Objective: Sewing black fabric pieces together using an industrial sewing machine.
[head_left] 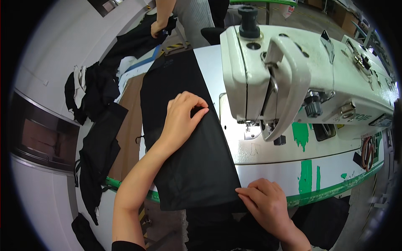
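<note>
A long black fabric panel [184, 138] lies on the white sewing table [272, 171], running from the far edge to the near one, left of the machine head. My left hand [182, 119] rests on its middle with thumb and forefinger pinching the cloth near its right edge. My right hand [266, 201] presses flat on the panel's near right corner at the table's front edge. The white industrial sewing machine [293, 75] stands to the right, its needle and presser foot [251, 125] a short way right of the cloth edge.
More black garment pieces [98, 138] hang and pile at the left over a brown board. Another person's hand [157, 27] holds dark cloth at the far end. The table has a green-painted front edge [326, 192]. A dark cabinet stands far left.
</note>
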Motion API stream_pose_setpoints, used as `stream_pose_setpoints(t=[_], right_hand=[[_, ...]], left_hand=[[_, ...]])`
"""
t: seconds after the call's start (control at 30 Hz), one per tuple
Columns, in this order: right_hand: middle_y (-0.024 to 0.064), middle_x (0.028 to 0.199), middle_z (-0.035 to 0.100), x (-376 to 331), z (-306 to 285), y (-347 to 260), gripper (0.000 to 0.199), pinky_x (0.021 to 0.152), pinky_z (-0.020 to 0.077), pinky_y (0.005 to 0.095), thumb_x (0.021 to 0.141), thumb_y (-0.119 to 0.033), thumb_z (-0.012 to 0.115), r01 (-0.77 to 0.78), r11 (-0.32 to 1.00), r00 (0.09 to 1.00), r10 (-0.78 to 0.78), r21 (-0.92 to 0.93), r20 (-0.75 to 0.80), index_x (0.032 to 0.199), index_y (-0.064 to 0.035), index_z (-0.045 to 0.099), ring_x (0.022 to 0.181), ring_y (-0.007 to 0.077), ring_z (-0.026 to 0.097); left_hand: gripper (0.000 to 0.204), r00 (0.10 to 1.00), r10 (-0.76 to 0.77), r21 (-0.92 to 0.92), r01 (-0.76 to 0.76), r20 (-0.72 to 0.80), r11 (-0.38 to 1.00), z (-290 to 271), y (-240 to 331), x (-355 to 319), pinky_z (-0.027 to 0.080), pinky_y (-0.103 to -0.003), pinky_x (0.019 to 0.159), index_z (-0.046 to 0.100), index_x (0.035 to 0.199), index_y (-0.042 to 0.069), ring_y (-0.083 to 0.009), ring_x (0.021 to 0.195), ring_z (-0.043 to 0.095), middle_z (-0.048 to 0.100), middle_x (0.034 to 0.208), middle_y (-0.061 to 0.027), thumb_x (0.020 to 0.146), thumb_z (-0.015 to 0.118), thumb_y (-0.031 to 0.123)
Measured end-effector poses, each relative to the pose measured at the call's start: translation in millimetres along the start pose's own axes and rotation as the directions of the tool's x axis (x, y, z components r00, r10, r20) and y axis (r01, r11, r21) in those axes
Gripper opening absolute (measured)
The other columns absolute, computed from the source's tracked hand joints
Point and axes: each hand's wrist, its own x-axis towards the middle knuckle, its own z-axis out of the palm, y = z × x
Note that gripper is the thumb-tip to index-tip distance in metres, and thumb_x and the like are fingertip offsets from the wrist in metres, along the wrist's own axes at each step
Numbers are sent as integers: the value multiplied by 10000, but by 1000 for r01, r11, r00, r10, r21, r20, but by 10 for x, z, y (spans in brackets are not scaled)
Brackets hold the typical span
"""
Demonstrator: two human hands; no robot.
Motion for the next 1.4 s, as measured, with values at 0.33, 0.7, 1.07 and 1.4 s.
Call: stream_pose_setpoints(t=[0.33, 0.7, 1.07, 1.4], right_hand=[[47, 805, 593, 144, -65, 13, 55, 597, 478, 379, 857, -99, 744, -69, 987, 995, 57, 143, 87, 891, -77, 707, 682, 271, 621], [48, 779, 593, 129, -89, 25, 50, 578, 486, 367, 855, -102, 752, -37, 992, 995, 25, 118, 101, 882, -77, 718, 668, 257, 622], [39, 821, 594, 406, -223, 218, 175, 614, 492, 378, 889, -151, 714, 216, 973, 974, -209, -79, 91, 1057, -106, 730, 715, 250, 626], [42, 802, 583, 744, -242, 605, 216, 599, 469, 393, 870, -196, 719, 337, 873, 942, -308, -352, 136, 1081, -149, 714, 694, 248, 602]], left_hand=[[122, 939, 344, 323, -329, 12, 887, 43, 0, -115, 408, -375, 900, 692, 948, 61, -212, 913, 618, 651, 945, -29, 839, 740, 88], [386, 985, 139, 89, -147, 98, 985, 20, 83, -377, 428, -376, 946, 628, 1285, 31, -291, 1112, 557, 580, 1212, -104, 928, 688, 167], [578, 948, 186, -97, -166, 257, 981, -2, 764, -892, 403, -419, 993, 522, 1412, 42, -322, 1205, 515, 532, 1313, -132, 878, 724, 141], [528, 929, 244, -106, -223, 278, 969, 63, 737, -742, 433, -429, 983, 532, 1365, 10, -317, 1219, 527, 535, 1314, -135, 908, 715, 199]])
